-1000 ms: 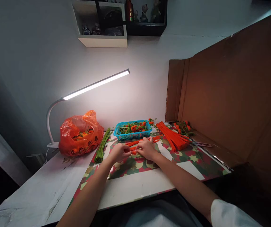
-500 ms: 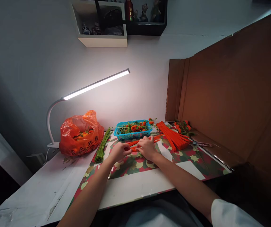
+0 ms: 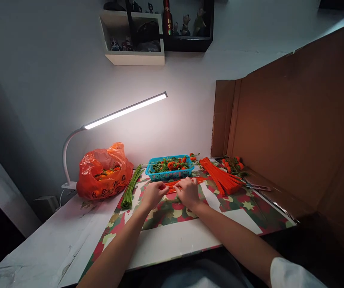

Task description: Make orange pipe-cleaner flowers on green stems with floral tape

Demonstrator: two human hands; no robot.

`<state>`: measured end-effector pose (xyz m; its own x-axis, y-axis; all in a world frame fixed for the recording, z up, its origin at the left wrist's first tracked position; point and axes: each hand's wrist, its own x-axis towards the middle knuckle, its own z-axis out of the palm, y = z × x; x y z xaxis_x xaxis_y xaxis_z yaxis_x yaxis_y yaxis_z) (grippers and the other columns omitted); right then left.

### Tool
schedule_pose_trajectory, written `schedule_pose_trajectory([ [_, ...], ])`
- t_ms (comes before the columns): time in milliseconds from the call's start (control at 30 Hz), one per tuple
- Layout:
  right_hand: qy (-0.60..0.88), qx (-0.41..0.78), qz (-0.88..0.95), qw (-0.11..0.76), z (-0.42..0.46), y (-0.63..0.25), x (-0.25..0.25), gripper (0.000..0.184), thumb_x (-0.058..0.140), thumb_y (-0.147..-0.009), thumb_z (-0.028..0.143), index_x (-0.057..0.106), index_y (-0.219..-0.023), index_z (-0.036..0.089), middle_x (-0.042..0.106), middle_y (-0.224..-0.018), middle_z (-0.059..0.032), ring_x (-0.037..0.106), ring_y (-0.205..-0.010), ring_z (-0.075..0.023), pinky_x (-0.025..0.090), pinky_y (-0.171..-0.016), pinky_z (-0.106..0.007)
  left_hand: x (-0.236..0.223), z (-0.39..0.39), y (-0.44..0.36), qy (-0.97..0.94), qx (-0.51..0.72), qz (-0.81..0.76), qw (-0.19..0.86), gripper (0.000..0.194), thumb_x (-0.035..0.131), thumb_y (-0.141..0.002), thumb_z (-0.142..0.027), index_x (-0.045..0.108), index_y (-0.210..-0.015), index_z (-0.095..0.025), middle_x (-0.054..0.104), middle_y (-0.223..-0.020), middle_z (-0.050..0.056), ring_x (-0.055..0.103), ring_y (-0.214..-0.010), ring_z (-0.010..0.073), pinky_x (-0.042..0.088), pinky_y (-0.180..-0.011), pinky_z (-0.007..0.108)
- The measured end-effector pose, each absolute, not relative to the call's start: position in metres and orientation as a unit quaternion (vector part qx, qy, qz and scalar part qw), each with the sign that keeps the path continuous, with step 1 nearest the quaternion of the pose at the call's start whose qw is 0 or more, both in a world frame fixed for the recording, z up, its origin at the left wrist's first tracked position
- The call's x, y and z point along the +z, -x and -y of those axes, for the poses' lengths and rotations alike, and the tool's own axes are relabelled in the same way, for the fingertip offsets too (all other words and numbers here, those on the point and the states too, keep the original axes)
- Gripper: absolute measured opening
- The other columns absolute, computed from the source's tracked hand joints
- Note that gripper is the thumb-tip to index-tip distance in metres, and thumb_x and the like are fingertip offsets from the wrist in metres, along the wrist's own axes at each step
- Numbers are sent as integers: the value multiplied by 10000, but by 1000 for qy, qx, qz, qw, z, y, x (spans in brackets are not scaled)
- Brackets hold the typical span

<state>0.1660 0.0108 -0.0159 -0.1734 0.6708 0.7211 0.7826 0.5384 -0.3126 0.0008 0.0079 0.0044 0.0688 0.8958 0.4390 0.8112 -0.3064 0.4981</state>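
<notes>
My left hand (image 3: 153, 195) and my right hand (image 3: 187, 191) rest close together on the patterned mat (image 3: 244, 208), both with fingers curled round a few orange pipe cleaners (image 3: 172, 185) that lie between them. The orange strands run from my fingertips toward the blue basket (image 3: 169, 175) just behind. A thick bundle of orange pipe cleaners (image 3: 221, 178) lies to the right of my right hand. A bundle of green pipe cleaners (image 3: 131, 186) lies to the left of my left hand.
The blue basket holds orange and green made pieces. An orange plastic bag (image 3: 103, 173) stands at the left beneath a lit white desk lamp (image 3: 124, 111). Scissors (image 3: 257, 187) and more orange pieces (image 3: 233, 163) lie by a cardboard screen (image 3: 295, 120) on the right. A wall shelf (image 3: 136, 58) hangs above.
The camera has tipped slightly, so the scene sits a little lower in view. My hands stay together on the orange pipe cleaners, with small finger shifts only.
</notes>
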Motion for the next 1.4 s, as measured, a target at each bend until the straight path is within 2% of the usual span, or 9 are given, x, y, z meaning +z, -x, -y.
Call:
schedule_pose_trajectory([
  [267, 461, -16, 752, 471, -7, -161, -18, 152, 561, -841, 223, 675, -743, 203, 689, -725, -15, 551, -744, -156, 253, -731, -315, -11, -22, 6, -653, 436, -563, 258, 364, 547, -690, -496, 604, -583, -153, 499, -517, -23, 391, -492, 100, 279, -484, 212],
  [467, 421, 38, 746, 514, -7, -159, -16, 154, 560, -839, 250, 709, -819, 217, 691, -742, -24, 568, -766, -160, 302, -766, -322, -9, -23, 1, -581, 471, -550, 373, 365, 563, -631, -504, 518, -544, -153, 334, -473, -64, 233, -432, 58, 169, -433, 210],
  [633, 360, 304, 696, 542, -25, -171, -8, 325, 598, -763, 465, 724, -786, 166, 669, -701, -56, 554, -656, -162, 392, -628, -293, 2, -18, -1, -560, 463, -512, 459, 337, 542, -633, -495, 531, -649, -159, 304, -494, -85, 156, -412, 44, 119, -421, 209],
  [700, 319, 422, 698, 482, -33, -181, -3, 414, 648, -671, 545, 722, -753, 146, 666, -687, -55, 552, -627, -158, 397, -585, -280, 6, -15, 1, -588, 449, -485, 466, 316, 550, -635, -470, 503, -599, -160, 346, -494, -75, 189, -420, 44, 139, -427, 202],
  [800, 304, 465, 733, 392, -38, -195, 0, 464, 724, -558, 555, 722, -707, 116, 644, -621, -48, 519, -555, -134, 366, -519, -255, 11, -12, 7, -675, 390, -455, 431, 310, 571, -641, -425, 492, -521, -151, 412, -477, -52, 274, -447, 56, 203, -448, 198],
  [900, 335, 385, 788, 344, -36, -202, 0, 400, 733, -578, 515, 725, -657, 123, 638, -580, -53, 499, -523, -126, 339, -505, -253, 11, -11, 14, -750, 315, -458, 359, 282, 584, -647, -392, 541, -526, -141, 433, -467, -45, 327, -463, 73, 236, -460, 206],
  [1100, 411, 102, 840, 338, -27, -193, -1, 186, 687, -717, 381, 715, -639, 214, 690, -680, -15, 565, -667, -136, 296, -757, -314, 11, -8, 13, -781, 280, -527, 183, 240, 580, -652, -354, 565, -519, -155, 468, -472, -40, 356, -472, 90, 219, -457, 224],
  [1200, 443, 33, 825, 349, -24, -187, -1, 177, 627, -796, 323, 703, -671, 222, 692, -733, -5, 568, -741, -138, 238, -773, -322, 12, -5, 6, -767, 291, -560, 120, 281, 572, -677, -378, 551, -499, -162, 476, -466, -33, 358, -472, 96, 225, -471, 234],
  [1400, 473, -77, 792, 377, -17, -182, -2, 195, 547, -865, 278, 674, -737, 204, 669, -730, -16, 538, -748, -145, 201, -752, -318, 1, -9, -6, -692, 368, -597, 171, 305, 526, -701, -410, 583, -547, -153, 493, -491, -27, 403, -493, 102, 254, -484, 223],
])
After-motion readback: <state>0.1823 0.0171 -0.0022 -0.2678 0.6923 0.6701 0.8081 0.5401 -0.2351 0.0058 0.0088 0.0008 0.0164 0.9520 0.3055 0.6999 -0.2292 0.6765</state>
